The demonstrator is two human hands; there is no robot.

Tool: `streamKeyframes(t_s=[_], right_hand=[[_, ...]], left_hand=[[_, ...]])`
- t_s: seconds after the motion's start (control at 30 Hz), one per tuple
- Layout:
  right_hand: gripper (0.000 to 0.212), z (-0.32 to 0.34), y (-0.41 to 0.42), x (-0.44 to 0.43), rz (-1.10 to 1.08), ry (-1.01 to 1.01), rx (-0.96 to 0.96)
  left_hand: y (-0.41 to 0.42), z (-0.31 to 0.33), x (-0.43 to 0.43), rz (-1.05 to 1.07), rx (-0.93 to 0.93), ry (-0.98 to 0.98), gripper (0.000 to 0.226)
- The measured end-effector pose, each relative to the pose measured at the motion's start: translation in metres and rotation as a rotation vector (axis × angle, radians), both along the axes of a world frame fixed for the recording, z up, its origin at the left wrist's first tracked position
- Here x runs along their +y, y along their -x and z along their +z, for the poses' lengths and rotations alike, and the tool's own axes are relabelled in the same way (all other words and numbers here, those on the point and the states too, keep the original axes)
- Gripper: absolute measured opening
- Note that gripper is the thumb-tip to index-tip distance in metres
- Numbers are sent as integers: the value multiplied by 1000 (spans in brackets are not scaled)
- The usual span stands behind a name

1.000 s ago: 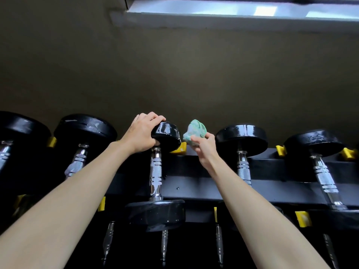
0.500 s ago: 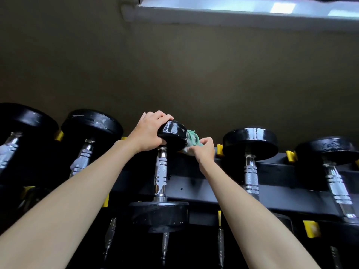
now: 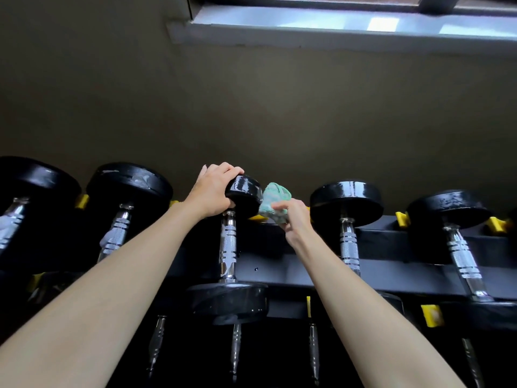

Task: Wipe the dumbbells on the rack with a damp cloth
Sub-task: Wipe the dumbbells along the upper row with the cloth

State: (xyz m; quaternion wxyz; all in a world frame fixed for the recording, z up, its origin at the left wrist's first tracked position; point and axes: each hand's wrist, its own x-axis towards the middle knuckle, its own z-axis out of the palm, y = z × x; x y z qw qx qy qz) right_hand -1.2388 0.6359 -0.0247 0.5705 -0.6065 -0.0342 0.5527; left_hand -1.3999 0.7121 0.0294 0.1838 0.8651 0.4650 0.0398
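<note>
A black dumbbell with a chrome handle (image 3: 228, 245) lies on the top tier of the black rack (image 3: 391, 278), in the middle of the row. My left hand (image 3: 214, 191) grips its far head (image 3: 246, 196), fingers curled over the top. My right hand (image 3: 293, 217) holds a bunched green cloth (image 3: 274, 201) against the right side of that head. The head's surface shines wet.
More black dumbbells lie to the left (image 3: 128, 186) and right (image 3: 346, 200) on the same tier, parted by yellow dividers (image 3: 402, 219). A lower tier shows further chrome handles (image 3: 235, 348). A dull wall rises behind the rack, with a window ledge (image 3: 335, 32) above.
The cloth dipped lower behind the dumbbell head half a second ago and now sits higher against its right side. My left hand has kept its grip on the head.
</note>
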Motion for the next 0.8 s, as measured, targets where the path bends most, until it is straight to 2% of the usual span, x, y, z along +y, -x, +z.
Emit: streamKeyframes(t_s=[0.13, 0.2, 0.27, 0.4, 0.53, 0.63, 0.8], right_hand=[[42, 16, -1, 0, 31, -68, -24], [46, 22, -1, -2, 35, -110, 25], [45, 27, 2, -11, 64, -162, 49], [51, 26, 8, -33, 233, -161, -67], [49, 27, 22, -40, 462, -148, -316], [49, 28, 37, -29, 558, -219, -523], [42, 19, 51, -12, 690, -154, -1150]], left_hand=[[-4, 3, -1, -32, 76, -20, 71], [-5, 5, 1, -64, 103, -14, 73], [0, 10, -1, -90, 93, 23, 73], [15, 17, -12, -57, 23, 94, 81], [45, 4, -29, 177, -151, 111, 77], [67, -10, -43, 319, -158, 151, 70], [85, -30, -60, 357, -87, 336, 63]])
